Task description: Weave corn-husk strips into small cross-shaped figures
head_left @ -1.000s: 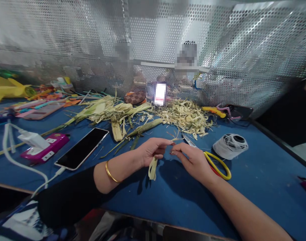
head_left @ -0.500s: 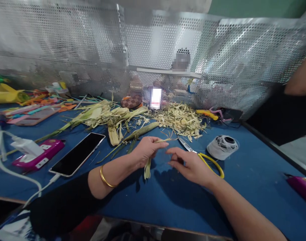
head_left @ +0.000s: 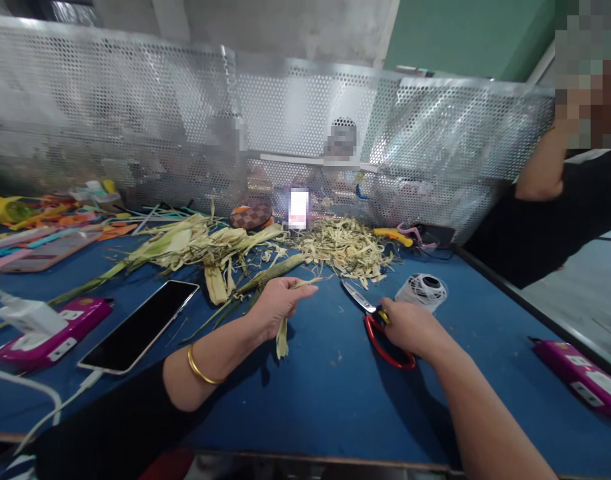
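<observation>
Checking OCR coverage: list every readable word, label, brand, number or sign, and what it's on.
None can be read.
Left purple power strip: any markings too small.
Right purple power strip: same.
Lit screen: pixelated, unreadable.
Scissors: no legible mark.
Dark phone: no text visible on its screen.

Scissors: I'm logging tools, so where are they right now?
In the head view, the scissors are right of centre, with the right hand on them, just left of the white spool.

Yellow scissor handle (head_left: 383,317) mostly behind right grip (head_left: 410,329)
</observation>
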Available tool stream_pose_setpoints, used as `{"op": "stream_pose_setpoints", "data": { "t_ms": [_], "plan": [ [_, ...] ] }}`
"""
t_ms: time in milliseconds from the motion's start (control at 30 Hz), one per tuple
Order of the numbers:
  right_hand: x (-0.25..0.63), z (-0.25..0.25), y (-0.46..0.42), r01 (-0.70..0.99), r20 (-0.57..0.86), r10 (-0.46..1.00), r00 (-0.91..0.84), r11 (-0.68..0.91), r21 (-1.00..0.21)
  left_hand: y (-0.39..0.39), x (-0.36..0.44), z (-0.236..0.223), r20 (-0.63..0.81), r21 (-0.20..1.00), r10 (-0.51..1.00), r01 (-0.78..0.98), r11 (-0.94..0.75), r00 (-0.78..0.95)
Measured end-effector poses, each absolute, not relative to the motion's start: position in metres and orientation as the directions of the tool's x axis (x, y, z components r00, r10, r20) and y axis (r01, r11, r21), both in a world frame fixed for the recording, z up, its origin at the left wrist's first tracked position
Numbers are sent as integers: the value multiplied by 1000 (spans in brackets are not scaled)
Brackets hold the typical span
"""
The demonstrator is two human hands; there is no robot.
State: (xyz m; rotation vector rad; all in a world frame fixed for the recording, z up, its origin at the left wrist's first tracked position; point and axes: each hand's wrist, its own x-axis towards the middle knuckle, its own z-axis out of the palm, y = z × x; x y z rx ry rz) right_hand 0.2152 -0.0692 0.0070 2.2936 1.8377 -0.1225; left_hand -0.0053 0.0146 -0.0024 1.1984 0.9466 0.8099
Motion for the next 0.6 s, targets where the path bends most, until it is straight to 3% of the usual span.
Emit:
{"op": "stream_pose_setpoints", "data": {
  "t_ms": [100, 200, 300, 400, 500, 567, 600],
  "plan": [
    [216, 10, -74, 981, -221, 956, 193, -187, 48, 17, -6, -5, -152, 985, 898, -11, 171, 412],
    [212, 8, -74, 975, -212, 953, 219, -203, 92, 18, -6, -6, -164, 985, 897, 18, 172, 410],
    [207, 2, -70, 969, -153, 962, 226, -206, 133, 19, -6, -9, -167, 986, 896, 52, 160, 411],
    [208, -2, -67, 968, -50, 968, 247, -245, 44, 20, -6, -10, -151, 988, 897, 69, 135, 416],
    [214, -5, -65, 936, 90, 953, 288, -260, -238, 19, -6, -7, -136, 991, 912, 60, 122, 387],
    [216, -5, -64, 781, 118, 943, 313, -184, -596, 18, -6, -2, -126, 992, 930, 27, 125, 345],
    [216, -4, -64, 617, 95, 948, 303, -120, -778, 17, -5, 0, -115, 993, 940, 4, 120, 321]
  ]
}}
